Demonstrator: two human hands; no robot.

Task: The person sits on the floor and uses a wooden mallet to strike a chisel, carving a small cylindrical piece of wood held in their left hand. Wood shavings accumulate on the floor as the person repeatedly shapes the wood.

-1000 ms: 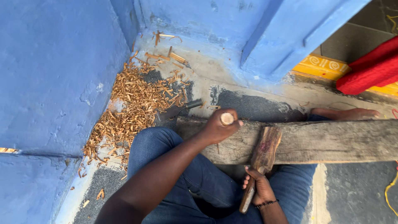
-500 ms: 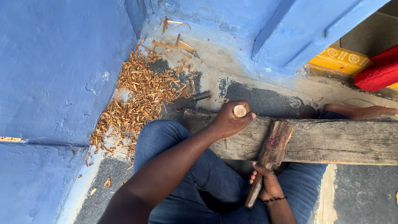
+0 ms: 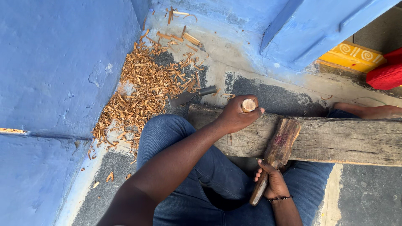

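Wooden peg (image 3: 248,105) gripped upright on beam (image 3: 347,138), mallet (image 3: 274,157) beside.

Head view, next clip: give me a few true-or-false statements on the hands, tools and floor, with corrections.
1. The left hand grips a round wooden handle over the plank. True.
2. The right hand is empty. False: it holds a wooden mallet.
3. Wood shavings lie by the blue wall. True.
4. The dark-handled tool lies on the plank. False: it lies on the floor beside the shavings.
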